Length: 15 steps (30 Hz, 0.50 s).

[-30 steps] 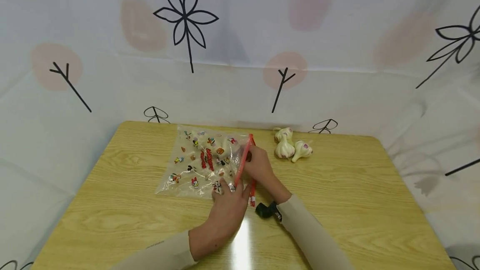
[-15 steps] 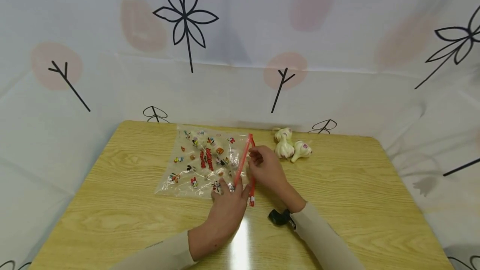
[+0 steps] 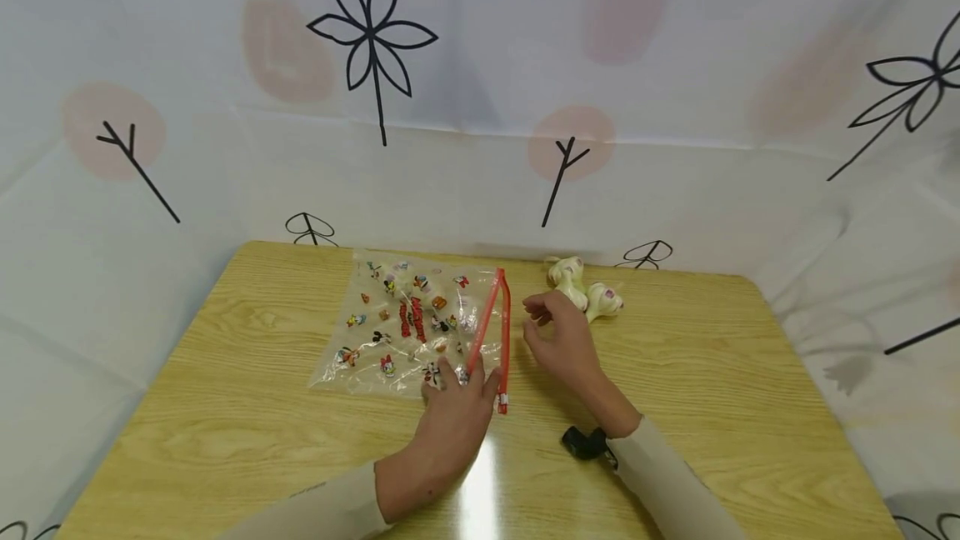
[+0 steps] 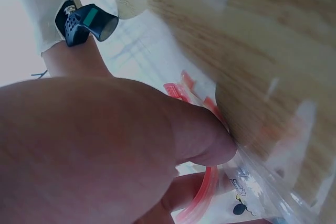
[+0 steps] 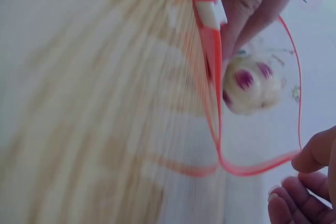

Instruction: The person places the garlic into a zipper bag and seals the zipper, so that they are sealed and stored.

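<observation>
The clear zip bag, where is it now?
In the head view, the clear zip bag lies left of center on the wood-grain table, left of the loose garlic bulbs, with the left hand on its near right corner.

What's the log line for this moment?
left hand: holds bag; right hand: empty, beside bag; bag: open, on table; garlic: some inside, some on table

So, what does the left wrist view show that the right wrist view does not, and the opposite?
Only the left wrist view shows a small black device on a cream fabric sleeve.
Only the right wrist view shows a pale, purple-patched garlic bulb and the right hand's fingers.
Both share the clear plastic bag, its red zip strip, the left hand and brown wooden tabletop.
</observation>
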Each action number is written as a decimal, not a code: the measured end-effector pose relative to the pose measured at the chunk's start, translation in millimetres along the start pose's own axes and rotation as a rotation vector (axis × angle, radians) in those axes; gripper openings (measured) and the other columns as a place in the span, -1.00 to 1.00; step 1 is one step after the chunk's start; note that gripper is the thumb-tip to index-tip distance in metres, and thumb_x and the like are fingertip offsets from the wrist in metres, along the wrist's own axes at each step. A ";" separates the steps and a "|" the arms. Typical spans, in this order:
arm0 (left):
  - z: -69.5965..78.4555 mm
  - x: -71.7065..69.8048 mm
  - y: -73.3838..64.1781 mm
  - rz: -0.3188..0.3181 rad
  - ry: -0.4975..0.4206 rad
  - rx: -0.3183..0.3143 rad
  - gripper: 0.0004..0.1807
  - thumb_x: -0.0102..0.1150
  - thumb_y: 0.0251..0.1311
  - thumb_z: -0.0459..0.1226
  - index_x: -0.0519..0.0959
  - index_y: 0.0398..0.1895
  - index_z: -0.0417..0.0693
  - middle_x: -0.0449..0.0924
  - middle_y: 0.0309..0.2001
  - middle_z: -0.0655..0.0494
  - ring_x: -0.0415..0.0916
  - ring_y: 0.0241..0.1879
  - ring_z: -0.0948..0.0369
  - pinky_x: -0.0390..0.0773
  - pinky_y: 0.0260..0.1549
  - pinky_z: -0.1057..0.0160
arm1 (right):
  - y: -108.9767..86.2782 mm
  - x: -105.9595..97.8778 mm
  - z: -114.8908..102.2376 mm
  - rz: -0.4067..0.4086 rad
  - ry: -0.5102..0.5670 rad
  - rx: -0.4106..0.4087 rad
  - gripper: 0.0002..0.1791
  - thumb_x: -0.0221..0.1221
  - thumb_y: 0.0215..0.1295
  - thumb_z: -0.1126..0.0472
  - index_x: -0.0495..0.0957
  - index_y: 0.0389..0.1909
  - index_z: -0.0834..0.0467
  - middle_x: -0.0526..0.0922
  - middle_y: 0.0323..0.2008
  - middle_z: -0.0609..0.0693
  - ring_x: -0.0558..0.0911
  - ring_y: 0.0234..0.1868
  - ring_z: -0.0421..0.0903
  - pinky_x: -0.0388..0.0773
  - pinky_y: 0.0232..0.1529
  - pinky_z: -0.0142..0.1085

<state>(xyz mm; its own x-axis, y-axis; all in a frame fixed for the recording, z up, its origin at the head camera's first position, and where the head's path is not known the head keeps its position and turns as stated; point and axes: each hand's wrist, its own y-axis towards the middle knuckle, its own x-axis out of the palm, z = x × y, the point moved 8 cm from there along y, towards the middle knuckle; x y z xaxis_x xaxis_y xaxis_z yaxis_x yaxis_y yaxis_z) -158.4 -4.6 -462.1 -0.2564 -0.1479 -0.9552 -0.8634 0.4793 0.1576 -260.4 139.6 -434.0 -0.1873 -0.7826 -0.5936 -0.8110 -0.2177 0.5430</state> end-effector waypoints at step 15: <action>0.4 -0.1 0.2 -0.002 0.036 0.004 -0.48 0.26 0.43 -0.22 0.56 0.44 0.19 0.54 0.38 -0.03 0.65 0.10 -0.35 0.78 -0.35 -0.14 | 5.7 -47.5 29.2 0.161 -0.099 0.027 -0.74 0.37 0.26 0.46 0.65 -0.04 0.35 0.66 -0.07 0.24 0.61 -0.09 0.23 0.59 -0.12 0.08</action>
<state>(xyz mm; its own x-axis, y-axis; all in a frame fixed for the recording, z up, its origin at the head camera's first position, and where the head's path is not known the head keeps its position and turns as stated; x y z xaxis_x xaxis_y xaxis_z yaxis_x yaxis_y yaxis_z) -158.3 -4.1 -462.1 -0.2699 -0.1795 -0.9460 -0.8620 0.4828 0.1544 -272.3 192.6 -420.1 -0.3683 -0.7442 -0.5572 -0.7808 -0.0777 0.6200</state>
